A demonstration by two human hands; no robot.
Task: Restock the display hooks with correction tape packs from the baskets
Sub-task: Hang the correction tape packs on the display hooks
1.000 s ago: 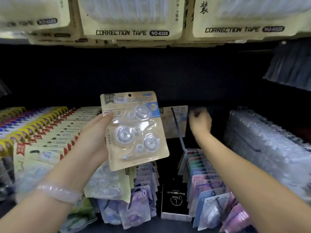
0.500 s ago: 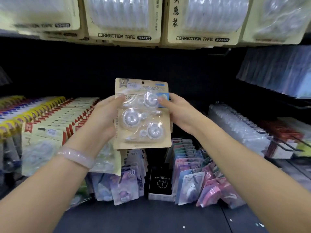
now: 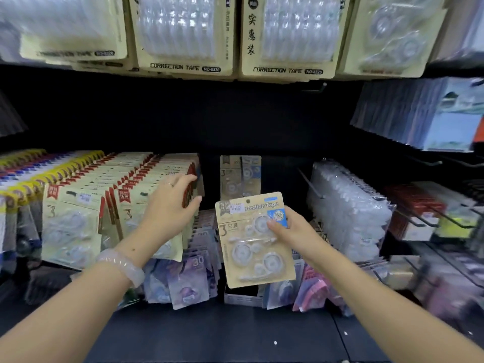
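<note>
My right hand [image 3: 289, 229] pinches the correction tape pack [image 3: 255, 239] at its right edge, thumb over the blister, upright before a dark gap between rows. My left hand [image 3: 170, 205], fingers spread, touches the hanging three-packs [image 3: 146, 189]; one pack [image 3: 240, 176] hangs behind.

We are looking forward and slightly down from head height, close to the dark retail display shelf [image 3: 235, 334], with hanging cream-coloured card packs [image 3: 183, 35] overhead
</note>
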